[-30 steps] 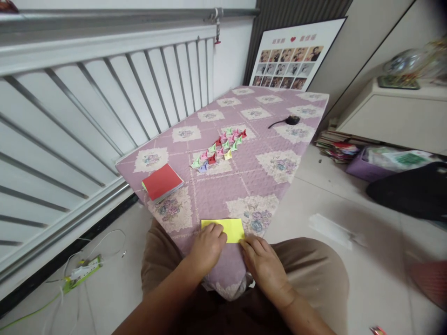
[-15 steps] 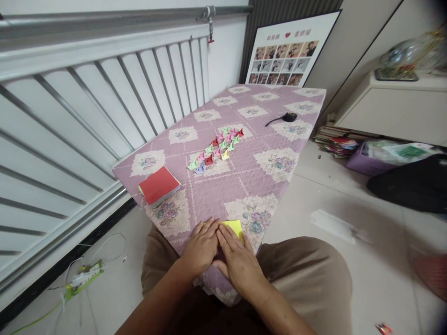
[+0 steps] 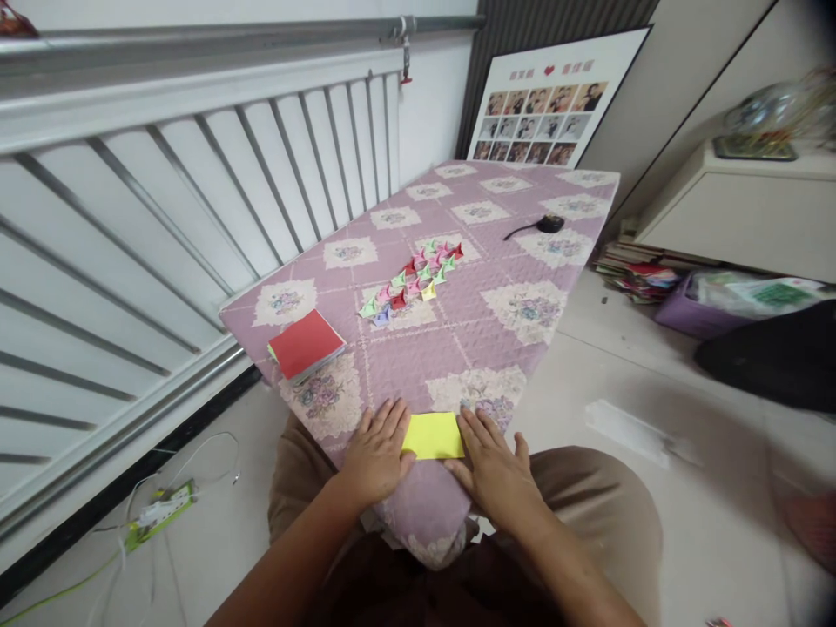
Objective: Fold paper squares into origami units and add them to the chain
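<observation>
A yellow paper rectangle (image 3: 433, 435), apparently folded, lies flat on the flowered tablecloth (image 3: 398, 366) at the near corner. My left hand (image 3: 377, 448) rests flat at its left end, fingers stretched forward and thumb at the paper's edge. At the right end lies my right hand (image 3: 495, 466), palm down with the fingers spread, its thumb and fingertips at the edge. A stack of paper with a red sheet (image 3: 306, 343) on top is at the left edge of the table. Several small folded paper pieces (image 3: 413, 277) in pink, green, red, yellow and blue stand in rows farther back.
A black object with a short strap (image 3: 549, 224) lies toward the table's far right. White radiator bars (image 3: 215, 187) run along the left side. Beyond the far edge leans a photo board (image 3: 555, 104). A power strip (image 3: 160, 515) with cables is on the floor at left.
My hands have moved apart, the left one slightly left and the right one to the right. The yellow paper between them is now uncovered. The whole view has shifted slightly.
</observation>
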### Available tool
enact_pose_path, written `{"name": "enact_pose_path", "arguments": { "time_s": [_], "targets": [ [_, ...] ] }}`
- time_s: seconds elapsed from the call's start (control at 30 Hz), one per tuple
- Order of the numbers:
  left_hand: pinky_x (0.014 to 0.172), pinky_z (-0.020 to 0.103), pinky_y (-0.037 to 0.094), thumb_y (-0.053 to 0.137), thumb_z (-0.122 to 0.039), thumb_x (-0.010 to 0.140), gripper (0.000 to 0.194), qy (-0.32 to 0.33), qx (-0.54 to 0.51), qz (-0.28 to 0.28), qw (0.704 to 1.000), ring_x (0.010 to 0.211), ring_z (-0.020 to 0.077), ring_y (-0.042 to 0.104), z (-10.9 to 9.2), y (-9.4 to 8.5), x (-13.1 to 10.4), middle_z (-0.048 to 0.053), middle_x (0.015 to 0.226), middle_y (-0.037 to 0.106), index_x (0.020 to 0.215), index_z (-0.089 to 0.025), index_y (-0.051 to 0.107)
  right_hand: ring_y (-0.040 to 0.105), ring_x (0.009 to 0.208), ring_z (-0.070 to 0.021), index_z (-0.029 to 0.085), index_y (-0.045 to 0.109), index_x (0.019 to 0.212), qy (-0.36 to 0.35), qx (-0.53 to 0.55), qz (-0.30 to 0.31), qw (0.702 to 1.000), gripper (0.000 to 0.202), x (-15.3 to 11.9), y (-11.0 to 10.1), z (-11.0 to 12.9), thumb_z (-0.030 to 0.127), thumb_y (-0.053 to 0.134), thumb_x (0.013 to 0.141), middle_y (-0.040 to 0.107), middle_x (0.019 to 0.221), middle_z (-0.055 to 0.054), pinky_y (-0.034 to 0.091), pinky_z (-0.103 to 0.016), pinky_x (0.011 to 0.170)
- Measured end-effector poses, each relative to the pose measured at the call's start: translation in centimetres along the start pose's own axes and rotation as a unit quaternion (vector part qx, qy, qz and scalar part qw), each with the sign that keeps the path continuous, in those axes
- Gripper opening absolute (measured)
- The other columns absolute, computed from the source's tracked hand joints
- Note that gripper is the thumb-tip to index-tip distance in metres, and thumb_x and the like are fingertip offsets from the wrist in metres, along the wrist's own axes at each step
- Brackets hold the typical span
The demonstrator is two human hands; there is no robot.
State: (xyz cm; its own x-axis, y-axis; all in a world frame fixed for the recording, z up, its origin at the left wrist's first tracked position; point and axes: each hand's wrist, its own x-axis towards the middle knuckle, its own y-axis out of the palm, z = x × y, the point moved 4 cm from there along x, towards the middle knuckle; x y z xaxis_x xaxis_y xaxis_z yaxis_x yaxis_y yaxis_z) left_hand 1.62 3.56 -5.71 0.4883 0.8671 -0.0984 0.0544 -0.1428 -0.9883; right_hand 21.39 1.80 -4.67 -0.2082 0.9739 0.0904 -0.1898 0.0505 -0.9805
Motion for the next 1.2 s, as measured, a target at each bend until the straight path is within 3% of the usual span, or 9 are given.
{"name": "enact_pose_path", "arguments": {
  "time_s": [0.07,0.13,0.23,0.3,0.53,0.83,1.03,1.2],
  "targets": [
    [0.116,0.049,0.012,0.034,-0.042,0.092,0.064,-0.003,-0.008,0.005,1.000,0.144,0.0239,0.010,0.0,0.1,0.1,0.003,0.157,0.011,0.149,-0.018,0.017,0.045,0.124,-0.0325,0.021,0.055,0.128,0.034,0.032,-0.062,0.997,0.042,0.5,-1.1,0.8,0.040,0.042,0.093,0.054,0.134,-0.012,0.027,-0.063,0.101],
    [0.116,0.049,0.011,0.035,-0.042,0.092,0.064,-0.004,-0.014,0.004,1.000,0.144,0.0239,0.010,0.0,0.0,0.1,0.004,0.157,0.011,0.149,-0.018,0.017,0.053,0.112,-0.0293,0.019,0.061,0.119,0.019,0.088,-0.126,0.988,0.033,0.8,-2.1,2.5,0.030,0.045,0.092,0.062,0.121,-0.013,0.034,-0.056,0.098],
    [0.116,0.049,0.012,0.038,-0.039,0.091,0.064,0.005,-0.035,0.000,0.999,0.144,0.0238,0.010,0.2,-0.3,0.0,0.004,0.157,0.012,0.148,-0.018,0.019,0.058,0.097,-0.0232,0.019,0.065,0.107,-0.103,0.194,-0.125,0.968,0.024,1.1,-1.9,5.8,0.021,0.050,0.089,0.067,0.103,-0.010,0.046,-0.041,0.086],
    [0.116,0.047,0.012,0.042,-0.038,0.089,0.065,0.018,-0.057,0.002,0.998,0.144,0.0234,0.012,0.6,-0.5,-0.1,0.005,0.157,0.016,0.148,-0.018,0.022,0.059,0.091,-0.0220,0.020,0.066,0.104,-0.127,0.234,-0.114,0.957,0.022,1.1,-1.0,6.7,0.018,0.053,0.086,0.067,0.098,-0.009,0.049,-0.038,0.082],
    [0.116,0.045,0.018,0.059,-0.034,0.080,0.069,0.018,-0.119,-0.027,0.992,0.141,0.0243,0.021,2.8,-1.1,-1.5,0.009,0.152,0.029,0.142,-0.018,0.035,0.060,0.095,-0.0248,0.018,0.066,0.103,-0.124,0.260,-0.133,0.948,0.025,1.0,1.4,5.3,0.016,0.064,0.078,0.066,0.101,-0.011,0.050,-0.042,0.085],
    [0.113,0.050,0.021,0.063,-0.030,0.077,0.064,0.034,-0.107,-0.067,0.991,0.139,0.0295,0.024,2.7,-1.5,-2.4,0.014,0.149,0.033,0.137,-0.018,0.043,0.059,0.093,-0.0251,0.016,0.065,0.098,-0.120,0.238,-0.141,0.953,0.016,0.9,1.4,5.6,0.017,0.062,0.081,0.066,0.097,-0.011,0.050,-0.042,0.083],
    [0.110,0.048,0.027,0.053,-0.013,0.079,0.046,0.036,-0.112,-0.120,0.986,0.133,0.0270,0.032,3.3,-1.2,-2.0,0.008,0.141,0.044,0.123,-0.026,0.059,0.058,0.093,-0.0245,0.018,0.063,0.097,-0.123,0.231,-0.144,0.954,0.013,0.7,1.0,5.9,0.021,0.061,0.084,0.064,0.098,-0.010,0.048,-0.042,0.083],
    [0.107,0.047,0.030,0.053,-0.010,0.078,0.039,0.040,-0.117,-0.160,0.979,0.128,0.0257,0.037,2.9,-1.2,-2.3,0.005,0.134,0.051,0.110,-0.027,0.066,0.057,0.093,-0.0246,0.018,0.064,0.095,-0.122,0.200,-0.137,0.962,0.013,0.5,0.8,6.2,0.018,0.062,0.082,0.064,0.098,-0.009,0.046,-0.041,0.083]
  ]
}}
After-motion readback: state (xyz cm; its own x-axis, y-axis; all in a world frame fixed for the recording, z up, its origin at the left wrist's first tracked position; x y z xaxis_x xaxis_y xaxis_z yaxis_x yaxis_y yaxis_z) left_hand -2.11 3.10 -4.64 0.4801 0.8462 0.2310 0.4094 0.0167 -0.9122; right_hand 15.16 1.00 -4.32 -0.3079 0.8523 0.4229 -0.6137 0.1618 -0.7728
